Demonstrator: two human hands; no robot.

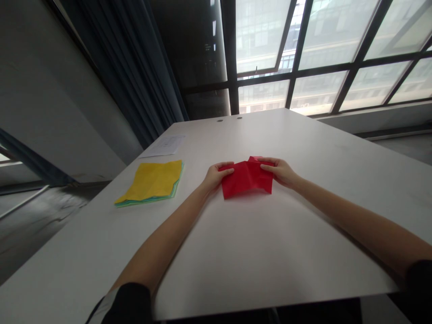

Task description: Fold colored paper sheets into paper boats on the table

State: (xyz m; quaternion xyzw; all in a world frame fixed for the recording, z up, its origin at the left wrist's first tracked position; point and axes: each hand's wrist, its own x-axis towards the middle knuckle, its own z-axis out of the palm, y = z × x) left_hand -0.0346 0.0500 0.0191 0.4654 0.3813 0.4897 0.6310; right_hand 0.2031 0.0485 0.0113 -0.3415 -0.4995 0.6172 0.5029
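Note:
A red sheet of paper (247, 180), creased down its middle, is held up between my two hands just over the white table (229, 252). My left hand (218, 174) pinches its upper left edge, thumb in front. At the upper right edge my right hand (278, 171) grips it the same way, with the fingers partly behind the paper. A small folded red part shows behind the top edge near my right fingers. The lower edge of the sheet hangs toward me.
To the left lies a stack of coloured paper (151, 180), yellow on top with green and blue-green edges below. Behind it a white printed sheet (165, 146) lies flat near the table's left edge. A dark curtain (135, 67) and windows (324, 45) stand beyond the table.

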